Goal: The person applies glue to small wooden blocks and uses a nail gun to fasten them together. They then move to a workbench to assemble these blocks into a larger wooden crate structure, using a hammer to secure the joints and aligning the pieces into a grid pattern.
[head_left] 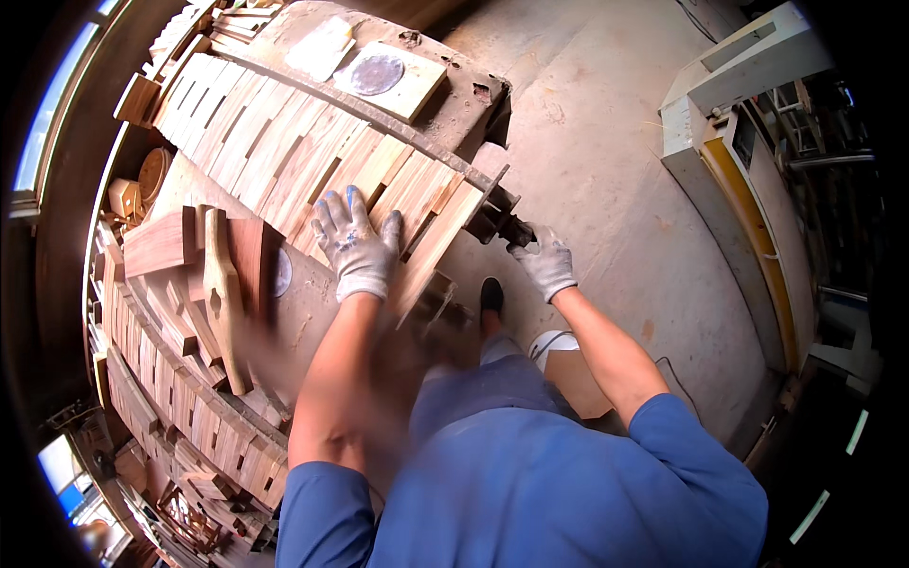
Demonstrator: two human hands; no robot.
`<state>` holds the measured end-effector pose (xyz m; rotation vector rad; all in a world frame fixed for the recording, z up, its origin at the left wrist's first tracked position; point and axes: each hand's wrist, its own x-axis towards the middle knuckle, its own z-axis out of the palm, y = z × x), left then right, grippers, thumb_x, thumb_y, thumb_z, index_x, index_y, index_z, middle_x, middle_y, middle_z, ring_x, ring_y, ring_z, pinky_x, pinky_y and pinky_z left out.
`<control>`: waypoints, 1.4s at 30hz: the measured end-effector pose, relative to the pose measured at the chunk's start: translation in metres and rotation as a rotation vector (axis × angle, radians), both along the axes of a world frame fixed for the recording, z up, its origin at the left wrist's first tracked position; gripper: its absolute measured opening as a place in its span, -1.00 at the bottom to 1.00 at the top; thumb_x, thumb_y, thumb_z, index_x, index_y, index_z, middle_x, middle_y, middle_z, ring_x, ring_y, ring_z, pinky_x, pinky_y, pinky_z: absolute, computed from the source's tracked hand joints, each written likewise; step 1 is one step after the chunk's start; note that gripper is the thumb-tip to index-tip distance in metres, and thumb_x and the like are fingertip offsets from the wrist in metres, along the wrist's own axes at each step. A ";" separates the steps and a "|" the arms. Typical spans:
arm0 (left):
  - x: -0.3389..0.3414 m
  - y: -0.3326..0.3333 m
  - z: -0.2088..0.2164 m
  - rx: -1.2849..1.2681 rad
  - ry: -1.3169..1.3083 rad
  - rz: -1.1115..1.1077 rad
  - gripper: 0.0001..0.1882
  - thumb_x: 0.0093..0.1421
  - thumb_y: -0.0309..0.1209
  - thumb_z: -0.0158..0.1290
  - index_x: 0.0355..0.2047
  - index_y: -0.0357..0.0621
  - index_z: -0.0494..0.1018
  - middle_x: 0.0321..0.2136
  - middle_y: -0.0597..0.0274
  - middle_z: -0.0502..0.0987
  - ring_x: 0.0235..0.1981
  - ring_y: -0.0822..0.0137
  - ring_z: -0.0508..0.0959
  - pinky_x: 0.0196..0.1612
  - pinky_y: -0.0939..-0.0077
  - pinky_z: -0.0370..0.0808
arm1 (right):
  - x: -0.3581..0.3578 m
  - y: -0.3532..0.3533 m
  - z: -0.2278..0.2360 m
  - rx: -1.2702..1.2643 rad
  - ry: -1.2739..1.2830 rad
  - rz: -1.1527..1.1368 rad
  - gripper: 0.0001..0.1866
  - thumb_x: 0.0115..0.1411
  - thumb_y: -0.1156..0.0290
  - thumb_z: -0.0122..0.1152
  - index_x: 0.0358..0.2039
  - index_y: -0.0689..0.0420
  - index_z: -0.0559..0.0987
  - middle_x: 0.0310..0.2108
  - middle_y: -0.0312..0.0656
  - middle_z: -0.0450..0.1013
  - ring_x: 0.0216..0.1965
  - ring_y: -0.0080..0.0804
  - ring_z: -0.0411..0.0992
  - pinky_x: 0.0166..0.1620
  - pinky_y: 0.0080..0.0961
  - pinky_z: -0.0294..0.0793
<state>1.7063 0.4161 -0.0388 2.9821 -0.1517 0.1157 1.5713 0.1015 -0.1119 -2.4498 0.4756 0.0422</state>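
A long row of pale wooden strips (275, 142), laid side by side with narrow dark slots between some of them, slopes across the workbench toward me. My left hand (358, 248), in a grey-white work glove with bluish fingertips, lies on the near end of the strips with its fingers spread. Against that end sits a dark metal clamp (490, 214) with a screw sticking out to the right. My right hand (547, 266), also gloved, is closed around the outer end of the screw. The exact shape of the part inside the fingers is hidden.
Left of the strips lie a shaped wooden bar (222, 289) and a reddish block (159, 241). Beyond them curves a second strip row (180, 383). A board with a grey disc (370, 74) rests at the far side. A white metal frame (748, 57) stands at right.
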 end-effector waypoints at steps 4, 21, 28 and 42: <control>-0.004 0.000 0.003 -0.015 -0.014 -0.008 -0.04 0.34 0.24 0.11 0.54 -0.16 0.24 0.55 -0.29 0.11 0.61 -0.26 -0.03 0.62 -0.20 -0.25 | -0.012 -0.034 -0.057 1.135 0.105 -0.815 0.13 0.35 -0.57 -0.04 0.60 0.09 0.16 0.54 0.10 0.23 0.45 -0.02 0.34 0.45 -0.15 0.30; 0.001 -0.005 0.005 0.023 -0.025 -0.016 -0.07 0.38 0.19 0.09 0.54 -0.17 0.21 0.54 -0.31 0.11 0.60 -0.26 -0.02 0.60 -0.23 -0.17 | -0.066 0.047 -0.093 1.403 0.359 -1.241 0.35 0.14 -0.78 -0.09 0.61 0.08 0.07 0.54 0.20 0.14 0.51 0.14 0.19 0.54 0.15 0.05; -0.007 0.002 -0.002 0.028 -0.020 -0.016 -0.07 0.38 0.21 0.08 0.54 -0.18 0.21 0.54 -0.30 0.13 0.59 -0.28 0.00 0.61 -0.23 -0.18 | -0.023 0.164 -0.009 1.827 0.379 -1.163 0.00 0.35 -0.57 -0.07 0.34 0.12 0.48 0.27 -0.02 0.50 0.23 0.01 0.48 0.33 0.00 0.47; 0.003 0.008 0.026 -0.087 0.114 -0.042 -0.14 0.34 0.09 0.17 0.50 -0.14 0.30 0.55 -0.24 0.14 0.59 -0.24 0.02 0.60 -0.13 -0.05 | -0.062 0.050 -0.020 1.494 0.672 -0.485 -0.13 0.40 -0.33 0.20 0.32 0.25 0.45 0.06 0.07 0.58 0.07 -0.01 0.61 0.10 -0.02 0.65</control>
